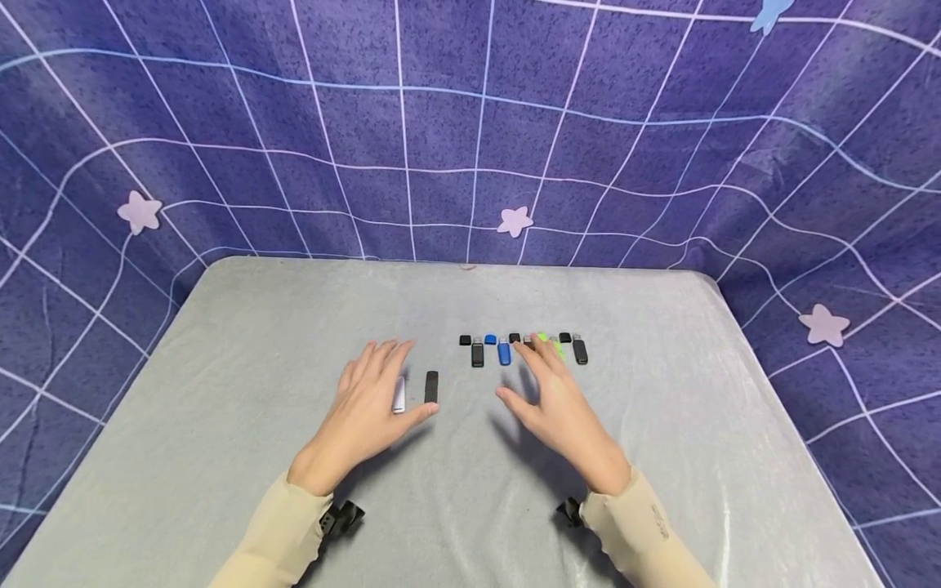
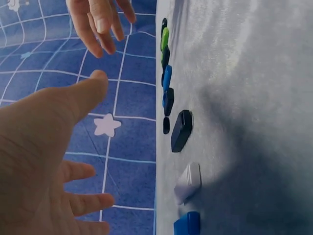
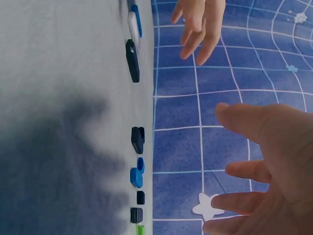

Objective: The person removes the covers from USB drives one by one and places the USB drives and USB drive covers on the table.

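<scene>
My left hand (image 1: 362,404) hovers above the table with fingers spread, holding nothing. Beside it lie a white USB stick (image 1: 399,397), partly covered by the hand, and a black USB stick (image 1: 431,385) close to the thumb. A blue stick (image 2: 188,224) shows in the left wrist view, hidden from the head view. My right hand (image 1: 562,412), fingers also extended and free, is over a row of uncapped USB sticks: a black one (image 1: 478,354), a blue one (image 1: 503,353), a partly hidden green one (image 1: 559,351) and another black one (image 1: 581,350).
Small caps lie by the sticks, among them a black cap (image 1: 466,340), a blue cap (image 1: 490,339) and another black cap (image 1: 564,336). A grey cloth covers the table (image 1: 243,367). Behind it hangs a purple grid-patterned curtain (image 1: 441,131).
</scene>
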Motion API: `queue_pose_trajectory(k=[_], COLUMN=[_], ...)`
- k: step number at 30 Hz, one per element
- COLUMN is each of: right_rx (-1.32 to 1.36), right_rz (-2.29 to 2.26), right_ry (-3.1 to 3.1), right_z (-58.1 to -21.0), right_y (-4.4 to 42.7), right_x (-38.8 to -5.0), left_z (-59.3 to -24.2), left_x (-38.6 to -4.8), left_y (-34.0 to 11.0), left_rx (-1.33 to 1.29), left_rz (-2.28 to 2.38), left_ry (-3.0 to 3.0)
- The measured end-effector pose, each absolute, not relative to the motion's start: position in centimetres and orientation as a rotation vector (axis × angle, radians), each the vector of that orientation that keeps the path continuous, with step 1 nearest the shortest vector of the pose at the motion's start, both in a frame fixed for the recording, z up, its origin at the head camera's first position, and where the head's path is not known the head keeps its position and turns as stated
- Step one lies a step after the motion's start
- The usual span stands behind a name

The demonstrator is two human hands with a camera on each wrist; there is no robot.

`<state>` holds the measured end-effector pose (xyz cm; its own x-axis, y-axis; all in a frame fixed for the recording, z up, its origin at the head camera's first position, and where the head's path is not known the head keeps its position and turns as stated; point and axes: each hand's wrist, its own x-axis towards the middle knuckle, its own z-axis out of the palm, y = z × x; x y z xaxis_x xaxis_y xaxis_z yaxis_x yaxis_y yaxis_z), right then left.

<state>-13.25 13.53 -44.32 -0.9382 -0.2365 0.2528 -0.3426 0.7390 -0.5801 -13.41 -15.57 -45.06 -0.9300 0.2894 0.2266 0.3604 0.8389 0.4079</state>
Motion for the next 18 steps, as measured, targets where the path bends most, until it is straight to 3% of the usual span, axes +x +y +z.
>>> queue_pose_trajectory(k=[18], right_rx=[0.600], right_rz=[0.813], right_ry=[-2.856], right_z=[-46.0], right_y=[14.3], right_x=[-12.4], left_z=[-46.2], left_x=[-11.1], left_y=[-16.9], left_rx=[-0.479], left_rz=[-0.592], left_ry=[-2.961])
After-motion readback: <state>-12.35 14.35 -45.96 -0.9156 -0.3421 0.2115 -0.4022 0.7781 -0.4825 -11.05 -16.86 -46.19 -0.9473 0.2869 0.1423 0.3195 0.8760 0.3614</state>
